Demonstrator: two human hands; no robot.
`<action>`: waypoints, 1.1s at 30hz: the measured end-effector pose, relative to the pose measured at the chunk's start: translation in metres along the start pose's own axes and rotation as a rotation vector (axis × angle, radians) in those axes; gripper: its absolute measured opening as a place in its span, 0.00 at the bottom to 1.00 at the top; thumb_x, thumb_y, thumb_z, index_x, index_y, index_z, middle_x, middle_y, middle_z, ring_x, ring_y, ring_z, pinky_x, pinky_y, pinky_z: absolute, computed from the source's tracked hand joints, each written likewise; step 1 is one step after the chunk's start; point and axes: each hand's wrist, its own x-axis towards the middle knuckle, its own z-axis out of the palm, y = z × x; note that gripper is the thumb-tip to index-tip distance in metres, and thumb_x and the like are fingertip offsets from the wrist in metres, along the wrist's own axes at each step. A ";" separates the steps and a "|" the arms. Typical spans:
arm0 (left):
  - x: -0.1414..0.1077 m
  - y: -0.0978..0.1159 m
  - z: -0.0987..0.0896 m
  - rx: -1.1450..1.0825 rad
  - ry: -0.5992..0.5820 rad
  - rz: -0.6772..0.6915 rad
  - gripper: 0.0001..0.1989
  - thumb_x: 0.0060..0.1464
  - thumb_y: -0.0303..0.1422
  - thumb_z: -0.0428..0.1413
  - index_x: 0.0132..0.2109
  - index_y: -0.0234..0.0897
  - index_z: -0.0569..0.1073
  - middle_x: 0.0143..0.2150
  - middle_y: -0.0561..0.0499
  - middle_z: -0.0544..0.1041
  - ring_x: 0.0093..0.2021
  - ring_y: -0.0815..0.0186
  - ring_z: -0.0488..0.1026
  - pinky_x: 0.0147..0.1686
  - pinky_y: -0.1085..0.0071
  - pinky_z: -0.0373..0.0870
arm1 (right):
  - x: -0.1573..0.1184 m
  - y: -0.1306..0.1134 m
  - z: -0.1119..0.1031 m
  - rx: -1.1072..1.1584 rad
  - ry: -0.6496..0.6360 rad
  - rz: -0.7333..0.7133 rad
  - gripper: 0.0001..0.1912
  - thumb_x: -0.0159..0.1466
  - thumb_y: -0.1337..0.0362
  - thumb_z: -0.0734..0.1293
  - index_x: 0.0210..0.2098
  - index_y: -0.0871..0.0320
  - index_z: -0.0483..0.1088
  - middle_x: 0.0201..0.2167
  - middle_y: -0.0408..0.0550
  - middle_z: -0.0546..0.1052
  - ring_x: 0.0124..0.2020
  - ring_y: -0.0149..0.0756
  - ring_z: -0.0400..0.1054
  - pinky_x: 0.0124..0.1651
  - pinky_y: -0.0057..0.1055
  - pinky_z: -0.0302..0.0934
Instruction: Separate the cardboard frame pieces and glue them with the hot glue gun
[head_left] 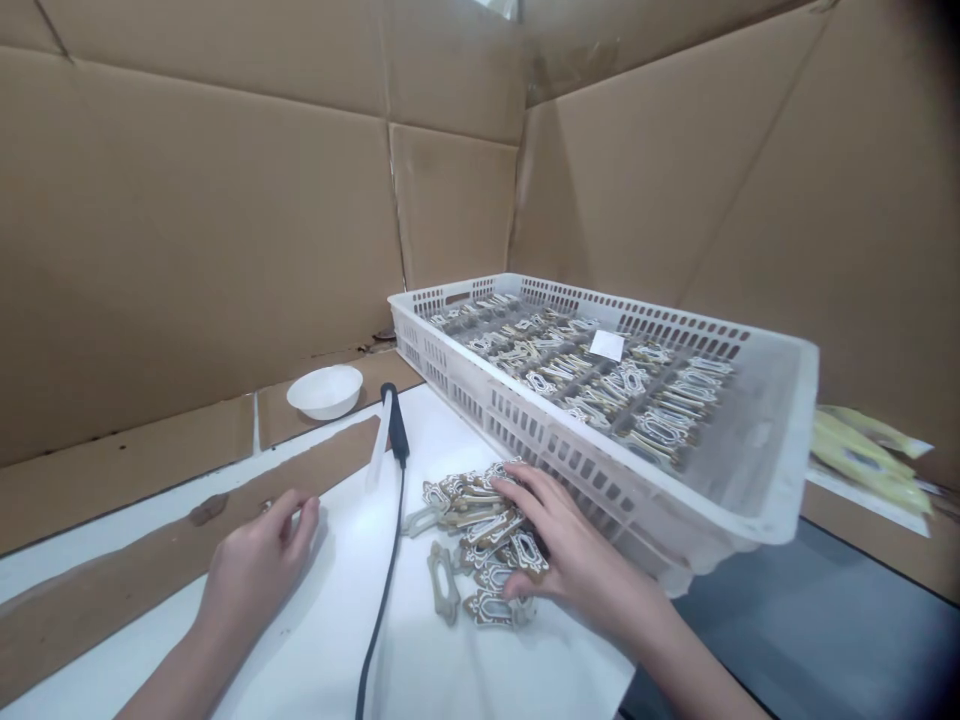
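Cardboard walls [225, 220] are enclosing white sheeting [300, 650], where the right hand [551, 525], loosely spread, is touching the near pile of ornate frames [484, 530]; the left hand [259, 555], curled, is lying farther off, left beyond the black cable [384, 600].

I count two hands [259, 560] [559, 530], one crate [600, 455], one bowl [325, 392], one black tool [394, 425], one cord [382, 600] and one card [607, 345]. The frames [491, 525] number many, too heaped to count; yellow packets [862, 460] overlap, uncountable.
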 end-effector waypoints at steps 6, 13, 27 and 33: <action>-0.002 0.004 -0.002 0.030 0.052 0.058 0.12 0.53 0.39 0.42 0.32 0.38 0.66 0.17 0.56 0.63 0.18 0.72 0.62 0.20 0.79 0.52 | -0.003 -0.001 0.004 -0.053 -0.129 0.046 0.58 0.36 0.40 0.67 0.60 0.50 0.40 0.62 0.51 0.30 0.60 0.51 0.21 0.58 0.48 0.34; -0.006 0.009 -0.001 0.028 0.046 0.154 0.13 0.54 0.38 0.40 0.29 0.38 0.64 0.15 0.57 0.62 0.17 0.71 0.60 0.20 0.77 0.50 | 0.006 -0.009 0.006 -0.124 -0.261 0.036 0.62 0.35 0.38 0.65 0.61 0.55 0.36 0.62 0.57 0.29 0.60 0.53 0.18 0.57 0.50 0.24; 0.027 0.055 -0.003 -0.411 -0.069 0.013 0.20 0.51 0.43 0.45 0.45 0.33 0.64 0.43 0.40 0.70 0.42 0.56 0.67 0.36 0.67 0.59 | 0.022 -0.014 0.013 -0.053 -0.271 -0.125 0.64 0.30 0.39 0.68 0.61 0.53 0.40 0.62 0.55 0.32 0.60 0.57 0.21 0.57 0.51 0.28; 0.073 0.079 0.012 -0.492 -0.093 0.031 0.14 0.46 0.39 0.51 0.38 0.33 0.67 0.35 0.42 0.73 0.36 0.56 0.69 0.32 0.68 0.58 | 0.016 -0.005 0.008 -0.005 -0.246 -0.039 0.62 0.31 0.40 0.69 0.60 0.50 0.40 0.62 0.51 0.30 0.60 0.55 0.20 0.58 0.51 0.28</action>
